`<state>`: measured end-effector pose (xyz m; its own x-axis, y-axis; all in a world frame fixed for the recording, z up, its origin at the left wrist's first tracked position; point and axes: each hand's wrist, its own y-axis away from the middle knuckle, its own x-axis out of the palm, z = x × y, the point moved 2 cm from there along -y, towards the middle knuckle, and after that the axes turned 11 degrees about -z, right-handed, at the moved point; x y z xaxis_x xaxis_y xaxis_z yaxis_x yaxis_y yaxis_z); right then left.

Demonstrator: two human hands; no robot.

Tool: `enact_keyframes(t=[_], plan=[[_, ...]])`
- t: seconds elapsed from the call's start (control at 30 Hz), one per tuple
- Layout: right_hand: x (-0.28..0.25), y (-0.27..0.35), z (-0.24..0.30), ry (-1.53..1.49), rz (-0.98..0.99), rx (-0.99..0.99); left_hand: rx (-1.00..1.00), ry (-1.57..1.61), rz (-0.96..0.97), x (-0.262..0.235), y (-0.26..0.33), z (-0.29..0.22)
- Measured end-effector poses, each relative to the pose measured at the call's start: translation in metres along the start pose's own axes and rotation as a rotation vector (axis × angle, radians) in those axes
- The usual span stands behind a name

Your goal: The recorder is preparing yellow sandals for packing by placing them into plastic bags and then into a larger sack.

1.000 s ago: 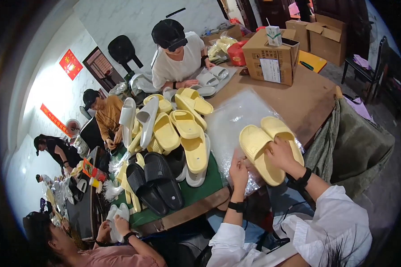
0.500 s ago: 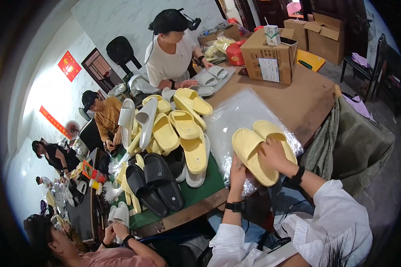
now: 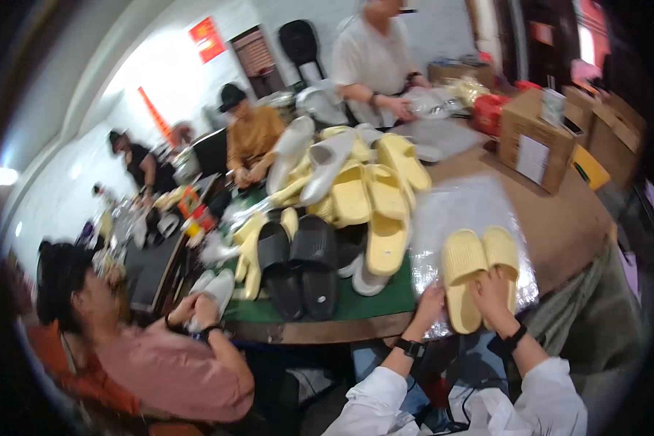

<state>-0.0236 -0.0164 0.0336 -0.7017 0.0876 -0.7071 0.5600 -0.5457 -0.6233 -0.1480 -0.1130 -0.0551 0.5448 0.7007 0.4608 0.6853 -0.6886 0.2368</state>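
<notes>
A pair of yellow slippers [image 3: 463, 261] lies side by side over a clear plastic bag [image 3: 479, 200] at the table's front edge. My right hand [image 3: 493, 294] is closed on the pair, its fingers between the two slippers near their open footbeds. Beside the left slipper, my left hand [image 3: 430, 304] is closed at the near left edge of the bag; its fingertips are blurred. Left of the bag, a pile of yellow slippers [image 3: 385, 225], grey ones [image 3: 328, 166] and a black pair [image 3: 315, 254] rests on a green mat [image 3: 363, 304].
A cardboard box [image 3: 534, 138] with a small white carton stands at the back right of the brown table [image 3: 559, 218]. Across the table a person [image 3: 378, 58] handles clear plastic. At left, a person in pink [image 3: 174, 370] holds grey slippers. Others work farther off.
My view has swung left, so everything sits farther right or lower. The yellow slippers now stand straighter over the bag. The person across has shifted from grey slippers to clear plastic.
</notes>
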Motion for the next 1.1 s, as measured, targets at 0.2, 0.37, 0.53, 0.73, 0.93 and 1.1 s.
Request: enact_keyframes(t=[0.2, 0.37, 0.53, 0.73, 0.93, 1.1], plan=[[0.017, -0.022, -0.01, 0.042, 0.014, 0.063, 0.211, -0.172, 0.092, 0.009, 0.0, 0.002], [0.028, -0.05, -0.009, 0.141, -0.059, 0.047, 0.241, -0.003, 0.194, 0.004, -0.012, 0.018], [0.039, -0.062, -0.01, 0.197, 0.034, 0.033, 0.107, -0.029, 0.206, -0.001, -0.012, 0.018], [0.057, -0.082, -0.018, 0.208, 0.041, 0.182, -0.087, -0.139, 0.206, -0.002, -0.008, 0.012], [0.085, -0.067, -0.046, 0.204, 0.168, 0.068, -0.059, -0.11, 0.186, 0.002, -0.009, 0.01], [0.036, -0.031, -0.012, -0.017, 0.08, 0.105, 0.044, -0.081, 0.05, -0.003, -0.009, 0.024]])
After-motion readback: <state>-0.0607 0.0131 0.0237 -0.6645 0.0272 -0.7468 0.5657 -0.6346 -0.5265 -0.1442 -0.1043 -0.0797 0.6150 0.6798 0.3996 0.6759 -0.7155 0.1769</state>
